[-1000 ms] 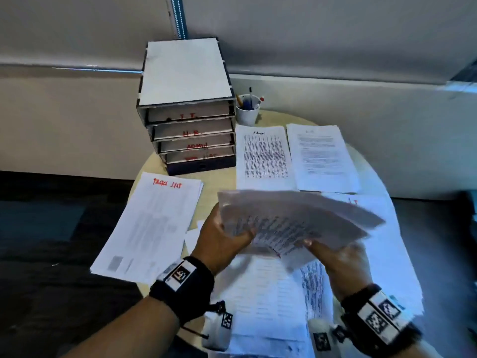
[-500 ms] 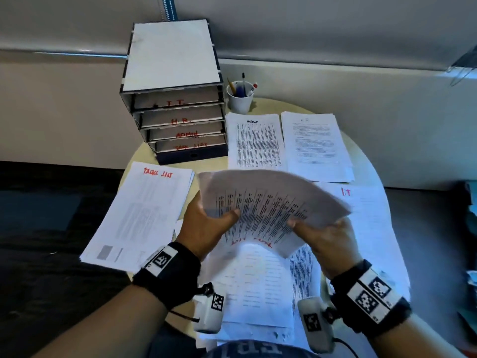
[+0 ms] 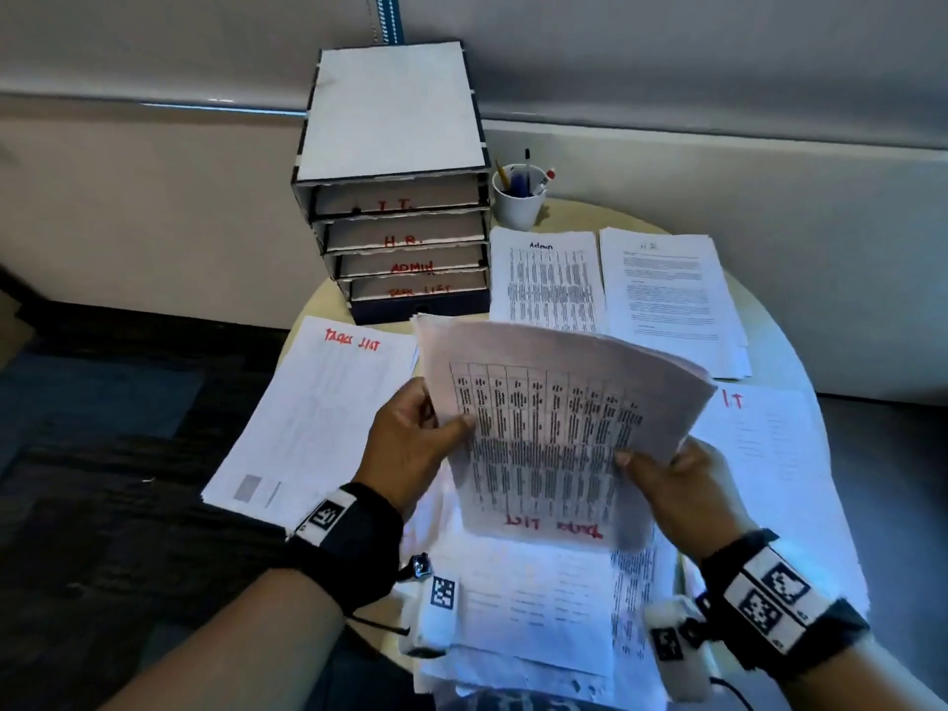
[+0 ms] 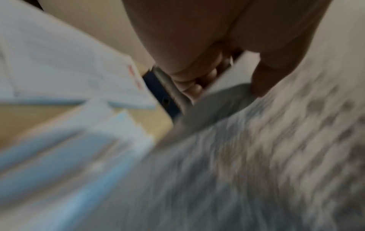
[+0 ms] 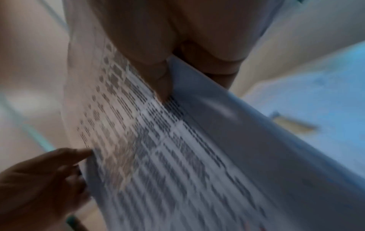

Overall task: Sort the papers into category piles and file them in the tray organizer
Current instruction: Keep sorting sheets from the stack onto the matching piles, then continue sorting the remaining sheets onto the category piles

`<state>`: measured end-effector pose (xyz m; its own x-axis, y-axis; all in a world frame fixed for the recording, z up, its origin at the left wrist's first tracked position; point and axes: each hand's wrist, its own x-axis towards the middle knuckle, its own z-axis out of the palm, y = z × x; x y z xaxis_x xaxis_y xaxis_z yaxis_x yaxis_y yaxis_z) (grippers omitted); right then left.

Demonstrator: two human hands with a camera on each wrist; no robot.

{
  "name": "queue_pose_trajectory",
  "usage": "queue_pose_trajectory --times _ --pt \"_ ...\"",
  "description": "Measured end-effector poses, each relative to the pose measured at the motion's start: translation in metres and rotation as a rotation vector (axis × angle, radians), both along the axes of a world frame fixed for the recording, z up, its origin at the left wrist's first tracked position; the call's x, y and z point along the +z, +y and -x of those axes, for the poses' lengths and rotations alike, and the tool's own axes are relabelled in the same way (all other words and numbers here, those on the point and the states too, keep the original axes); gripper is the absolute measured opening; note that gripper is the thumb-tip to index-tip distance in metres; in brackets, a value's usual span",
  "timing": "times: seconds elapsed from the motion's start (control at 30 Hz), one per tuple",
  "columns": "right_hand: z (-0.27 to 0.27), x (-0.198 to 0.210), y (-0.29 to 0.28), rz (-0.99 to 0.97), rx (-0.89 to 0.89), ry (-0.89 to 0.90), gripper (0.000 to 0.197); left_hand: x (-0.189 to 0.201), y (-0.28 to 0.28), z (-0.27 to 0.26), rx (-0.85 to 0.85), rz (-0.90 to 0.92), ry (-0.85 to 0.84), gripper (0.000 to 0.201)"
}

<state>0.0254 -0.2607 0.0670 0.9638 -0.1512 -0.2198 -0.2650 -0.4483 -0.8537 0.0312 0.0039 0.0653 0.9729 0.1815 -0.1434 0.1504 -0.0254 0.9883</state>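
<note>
Now tilted up between left hand and right hand, no longer lying flat: sheaf of papers, pinched at both side edges, red heading upside down. Probably bound for the heap beyond the left hand, then the organizer.

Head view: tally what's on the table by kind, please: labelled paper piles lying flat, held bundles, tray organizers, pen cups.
Labelled paper piles lying flat: 4 (Task List, Admin, H.R., IT)
Held bundle, gripped by both hands: 1
Tray organizer: 1
Pen cup: 1
Total: 7
</note>
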Motion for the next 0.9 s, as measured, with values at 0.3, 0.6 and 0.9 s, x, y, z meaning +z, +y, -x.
queue_pose_trajectory --times 0.3,0.6,0.9 --pt "-0.028 0.036 0.039 0.601 0.844 -0.231 0.023 0.024 0.068 0.021 -0.578 -0.737 -0.075 0.037" --pt "-0.038 0.028 0.071 0.424 0.364 -0.432 0.039 -0.048 0.138 0.055 0.195 0.169 0.264 0.021" --pt "0.002 -0.041 0.034 0.301 0.331 0.084 0.041 -0.184 0.227 0.048 0.654 0.346 0.637 0.087"
